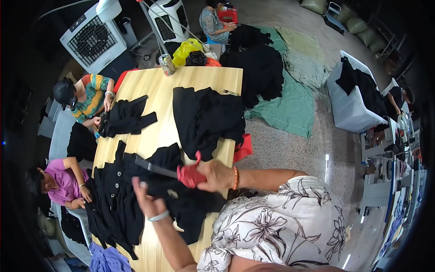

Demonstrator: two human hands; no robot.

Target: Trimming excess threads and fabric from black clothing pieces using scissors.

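My right hand (217, 174), with an orange bead bracelet, grips red-handled scissors (192, 176). Their long metal blade points left over the table. Lower and to the left, my left hand (150, 201) is raised over the black cloth, slightly blurred, with its fingers apart and nothing seen in it. Beneath both hands lies a black garment (167, 188) spread on the wooden table (158, 120). To its left is a black garment with large round buttons (118, 185); where the two meet is hard to make out. Another black garment (199, 113) lies farther off, partly over the table's right edge.
Two co-workers sit along the left side, one handling a small black garment (127, 115). Beyond the table are an air cooler (93, 41), a yellow bag (186, 52) and another seated person. Black clothes lie on a green sheet (290, 106); a white bin (353, 109) holds more.
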